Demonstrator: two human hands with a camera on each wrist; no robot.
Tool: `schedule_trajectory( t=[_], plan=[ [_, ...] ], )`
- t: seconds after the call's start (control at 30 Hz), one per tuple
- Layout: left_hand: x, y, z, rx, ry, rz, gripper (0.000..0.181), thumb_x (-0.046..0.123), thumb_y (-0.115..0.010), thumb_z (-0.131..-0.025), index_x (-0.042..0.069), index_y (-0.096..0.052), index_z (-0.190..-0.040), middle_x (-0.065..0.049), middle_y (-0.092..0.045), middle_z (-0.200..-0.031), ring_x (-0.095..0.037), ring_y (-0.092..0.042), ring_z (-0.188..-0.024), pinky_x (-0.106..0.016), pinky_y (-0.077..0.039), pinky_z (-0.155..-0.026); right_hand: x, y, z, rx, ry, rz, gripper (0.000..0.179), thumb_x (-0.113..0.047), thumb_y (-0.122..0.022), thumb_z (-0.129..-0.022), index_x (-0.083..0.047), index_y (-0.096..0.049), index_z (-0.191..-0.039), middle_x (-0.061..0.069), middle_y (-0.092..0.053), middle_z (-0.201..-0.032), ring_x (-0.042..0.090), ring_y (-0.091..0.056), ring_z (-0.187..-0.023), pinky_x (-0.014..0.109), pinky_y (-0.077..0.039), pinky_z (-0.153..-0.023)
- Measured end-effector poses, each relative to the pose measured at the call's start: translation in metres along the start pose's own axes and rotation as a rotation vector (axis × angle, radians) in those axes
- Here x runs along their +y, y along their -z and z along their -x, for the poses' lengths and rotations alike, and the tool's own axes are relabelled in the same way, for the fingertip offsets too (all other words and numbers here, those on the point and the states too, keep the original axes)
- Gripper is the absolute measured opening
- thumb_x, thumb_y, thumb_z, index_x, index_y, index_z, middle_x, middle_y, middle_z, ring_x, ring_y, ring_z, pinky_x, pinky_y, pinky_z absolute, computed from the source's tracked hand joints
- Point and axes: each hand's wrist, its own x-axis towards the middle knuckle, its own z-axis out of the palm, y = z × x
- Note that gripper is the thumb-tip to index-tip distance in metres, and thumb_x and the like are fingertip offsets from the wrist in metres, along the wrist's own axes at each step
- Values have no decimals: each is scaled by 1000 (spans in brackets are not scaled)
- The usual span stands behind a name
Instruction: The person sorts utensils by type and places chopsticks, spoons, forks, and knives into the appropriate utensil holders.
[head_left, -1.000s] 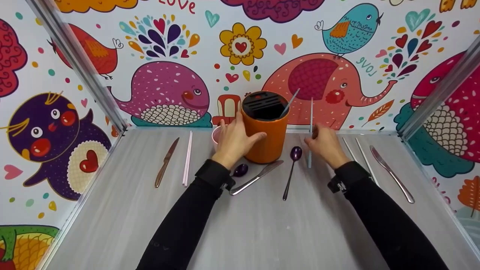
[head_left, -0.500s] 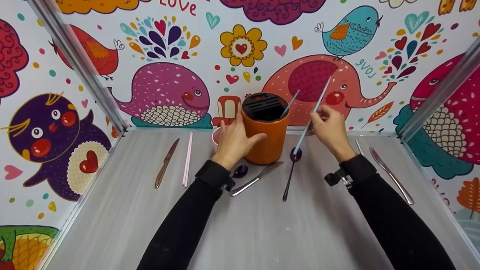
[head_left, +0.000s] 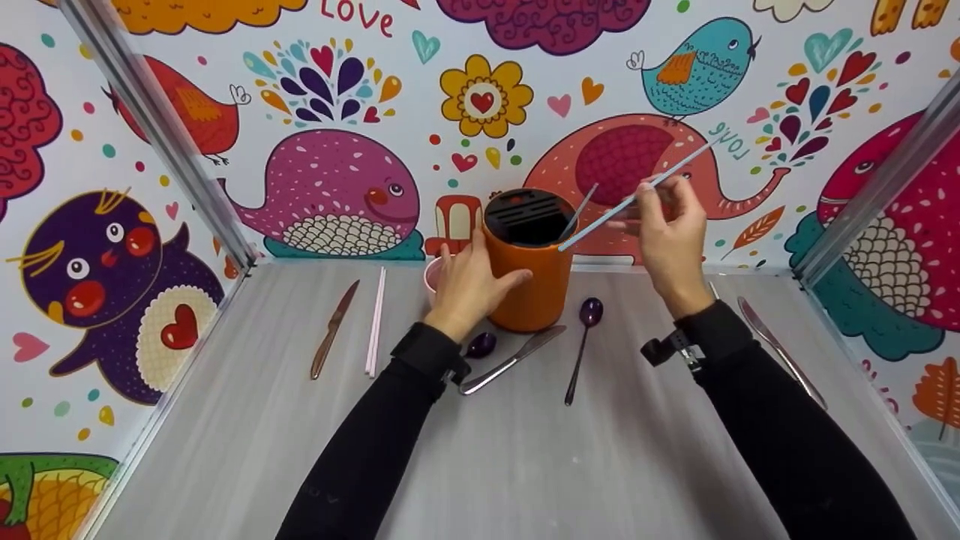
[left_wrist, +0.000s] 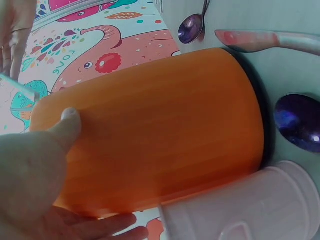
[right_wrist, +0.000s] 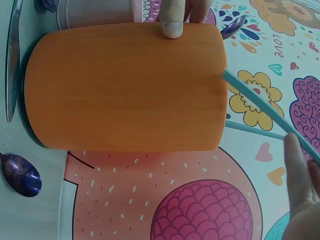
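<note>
An orange utensil holder [head_left: 536,292] with a black slotted insert stands upright at the back of the table. My left hand [head_left: 466,289] grips its left side, thumb across the front and fingers round behind. My right hand [head_left: 673,240] pinches a light blue chopstick [head_left: 607,216], slanted in the air with its lower tip at the holder's right rim. Another blue chopstick [head_left: 583,204] leans inside the holder. A pink cup [left_wrist: 240,205] stands against the holder, mostly behind my left hand in the head view. A purple spoon bowl [right_wrist: 234,26] shows past the rim in the right wrist view.
Before the holder lie a silver knife [head_left: 512,362] and two purple spoons, one long-handled [head_left: 591,311]. Pink chopsticks [head_left: 376,322] and a copper-coloured knife [head_left: 335,330] lie left. Another knife [head_left: 780,352] and a partly hidden white chopstick [head_left: 713,289] are right. Patterned panels enclose the table.
My right hand has lifted the blue chopstick, tilting it and bringing its lower tip over to the holder's rim. The left hand stays on the holder.
</note>
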Motion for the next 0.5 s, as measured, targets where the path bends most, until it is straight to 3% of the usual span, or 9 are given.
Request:
schedule_trajectory(
  t=[0.27,0.5],
  plan=[
    [1,1,0,2,0,13,117,65,-80,-94,4,-23,-175,-16,-58,-166,-33,-53,-158,-65,1,-141,1,-4,-2,20,78,10,22,-20,-70,-110,-2,-68,-122,16,-74,-109,25,-84,-93,36,-69,-83],
    [0,1,0,6,0,21,118,64,-80,-94,5,-21,-176,-15,-58,-166,-32,-53,-158,-65,0,-141,9,-9,2,-32,92,190,19,-18,-76,-106,-6,-73,-121,17,-76,-107,23,-85,-95,31,-68,-86]
  ],
)
